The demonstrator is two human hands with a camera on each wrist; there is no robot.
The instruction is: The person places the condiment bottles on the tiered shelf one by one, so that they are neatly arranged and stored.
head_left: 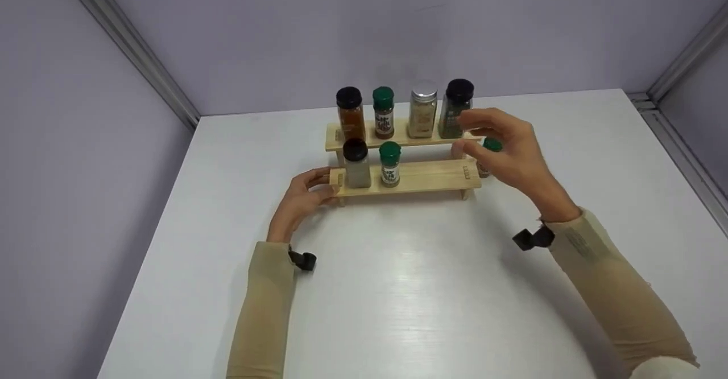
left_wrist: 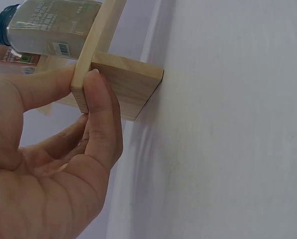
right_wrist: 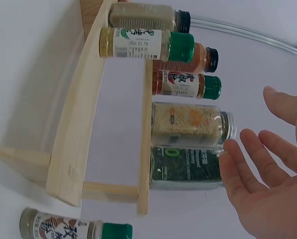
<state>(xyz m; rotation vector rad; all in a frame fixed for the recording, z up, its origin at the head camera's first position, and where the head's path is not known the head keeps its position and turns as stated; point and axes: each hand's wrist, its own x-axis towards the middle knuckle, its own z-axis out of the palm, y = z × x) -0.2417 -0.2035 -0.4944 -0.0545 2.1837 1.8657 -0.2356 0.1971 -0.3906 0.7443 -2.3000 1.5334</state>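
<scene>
A two-tier wooden spice rack (head_left: pixel 429 177) stands on the table with spice jars on both steps. My left hand (head_left: pixel 305 197) pinches the left end of its lower step; the left wrist view shows the board (left_wrist: pixel 83 82) between thumb and fingers. On that step are a black-capped jar of pale powder (head_left: pixel 358 173) and a green-capped jar (head_left: pixel 390 165). Fingers spread and holding nothing, my right hand (head_left: pixel 512 148) is beside the black-capped jar of green herbs (right_wrist: pixel 185 166) on the upper step. Whether its fingertips touch that jar, I cannot tell.
Also on the upper step are a jar of orange powder (head_left: pixel 351 118), a green-capped jar (head_left: pixel 384 118) and a silver-capped jar (head_left: pixel 422 114). Another green-capped jar (right_wrist: pixel 63 226) stands on the table right of the rack. A wall (head_left: pixel 284 37) rises behind.
</scene>
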